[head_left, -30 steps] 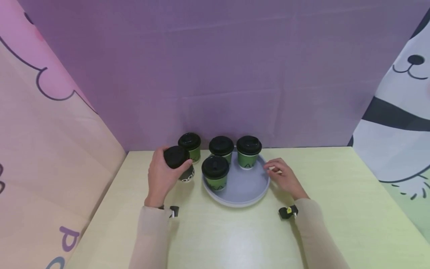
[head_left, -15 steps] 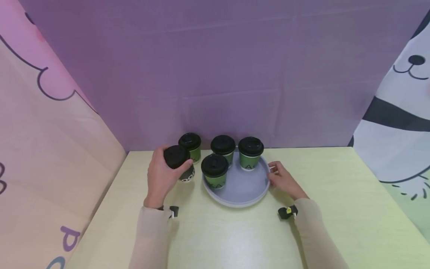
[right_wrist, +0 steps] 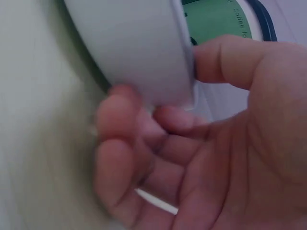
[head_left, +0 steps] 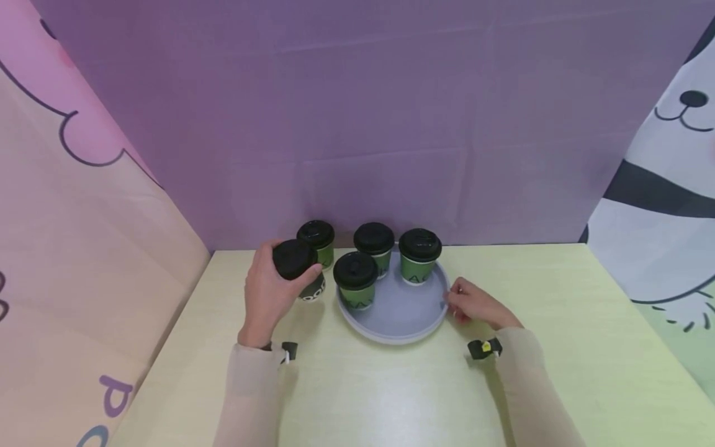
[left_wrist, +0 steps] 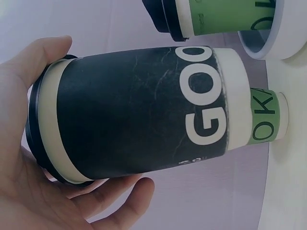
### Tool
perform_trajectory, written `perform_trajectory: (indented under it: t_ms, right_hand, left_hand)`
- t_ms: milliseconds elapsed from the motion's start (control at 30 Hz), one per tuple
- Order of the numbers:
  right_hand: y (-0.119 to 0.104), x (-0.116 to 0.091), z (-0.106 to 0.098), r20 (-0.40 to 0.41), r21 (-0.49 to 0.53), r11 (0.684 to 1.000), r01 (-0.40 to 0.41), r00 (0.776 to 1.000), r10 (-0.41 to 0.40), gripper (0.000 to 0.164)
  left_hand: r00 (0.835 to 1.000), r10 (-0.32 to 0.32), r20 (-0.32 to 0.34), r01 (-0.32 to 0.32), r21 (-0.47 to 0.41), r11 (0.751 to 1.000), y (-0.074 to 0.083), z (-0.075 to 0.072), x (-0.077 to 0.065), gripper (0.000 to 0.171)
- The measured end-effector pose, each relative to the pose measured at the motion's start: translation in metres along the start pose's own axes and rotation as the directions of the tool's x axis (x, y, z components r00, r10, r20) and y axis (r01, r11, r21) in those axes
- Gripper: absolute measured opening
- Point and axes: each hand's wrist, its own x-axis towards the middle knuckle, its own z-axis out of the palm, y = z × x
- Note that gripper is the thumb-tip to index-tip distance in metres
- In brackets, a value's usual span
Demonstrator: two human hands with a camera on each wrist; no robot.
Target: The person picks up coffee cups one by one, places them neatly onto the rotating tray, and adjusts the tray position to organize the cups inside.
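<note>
My left hand grips a black-sleeved paper coffee cup near its black lid. The cup is held slightly tilted above the table, left of the round pale tray. My right hand pinches the tray's right rim. In the right wrist view the thumb lies over the tray's edge, and the fingers curl against its outer side. Three green lidded cups stand on the tray: a front-left cup, a back cup and a back-right cup.
Another green cup stands on the table, behind the black-sleeved cup and left of the tray. A purple cloth backdrop rises close behind the cups. Printed cloths hang at the left and right.
My right hand has taken hold of the rim and moved toward me. The tray has turned clockwise: the two back cups shifted right, the front-left one slightly away. My left hand has barely moved.
</note>
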Motion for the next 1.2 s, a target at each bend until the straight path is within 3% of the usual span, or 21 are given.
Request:
perform_trajectory:
  t_ms: [267,533,667,767,900,1033,1200]
  right_hand:
    - [-0.011,-0.01,-0.002,0.138,-0.084,0.996,-0.023,0.99,0.035,0.031]
    - [-0.012,-0.015,-0.006,0.253,-0.084,0.996,0.04,0.967,-0.017,0.044]
    - [-0.008,-0.012,-0.007,0.182,-0.109,0.993,0.041,0.983,-0.02,0.045]
    - [-0.003,-0.006,-0.007,0.045,-0.148,0.989,0.013,0.999,-0.007,0.045]
    - [0.001,0.002,-0.002,-0.099,-0.16,0.986,-0.046,0.995,0.03,0.047]
    - [0.001,0.006,0.004,-0.16,-0.14,0.988,-0.067,0.986,0.045,0.047]
    - [-0.001,0.008,0.008,-0.173,-0.13,0.99,-0.048,0.985,0.025,0.045]
  left_hand:
    - [1.0,0.009,-0.003,-0.009,-0.007,1.0,0.002,-0.001,0.0,0.09]
    - [0.999,0.035,-0.003,-0.035,-0.011,0.999,0.004,-0.001,-0.002,0.092]
    - [0.999,0.04,0.01,-0.04,-0.006,0.999,0.006,-0.001,-0.002,0.091]
    - [0.999,0.04,0.03,-0.039,-0.005,0.999,0.009,-0.002,-0.003,0.089]
    - [0.997,0.042,0.058,-0.042,-0.003,0.999,0.012,-0.002,-0.004,0.088]
    - [0.995,0.057,0.081,-0.058,0.003,0.998,0.014,-0.004,-0.005,0.089]
    - [0.99,0.072,0.124,-0.073,0.007,0.997,0.017,-0.004,-0.006,0.094]
